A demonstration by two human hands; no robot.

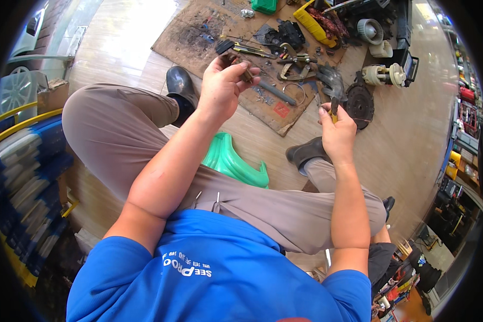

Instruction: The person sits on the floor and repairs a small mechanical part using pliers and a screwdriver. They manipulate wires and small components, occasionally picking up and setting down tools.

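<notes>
My left hand (220, 92) is closed around a small brownish metal part (246, 75), much of it hidden by my fingers. A black block (224, 46) shows just beyond those fingers; I cannot tell whether it belongs to the held part. To the right, my right hand (339, 130) grips a small tool with a yellow and black handle (335, 110), its kind unclear. Past it lie a dark grey glove (330, 80) and a round black disc-shaped part (359, 103). A grey rod (277, 93) lies on the cardboard below my left hand's fingertips.
A stained cardboard sheet (182, 33) on the floor bears clamps (297, 65), a yellow-handled cutter (254, 50) and a yellow container (312, 26). A white cylindrical assembly (385, 74) stands at the right. Between my legs is a green plastic stool (228, 158).
</notes>
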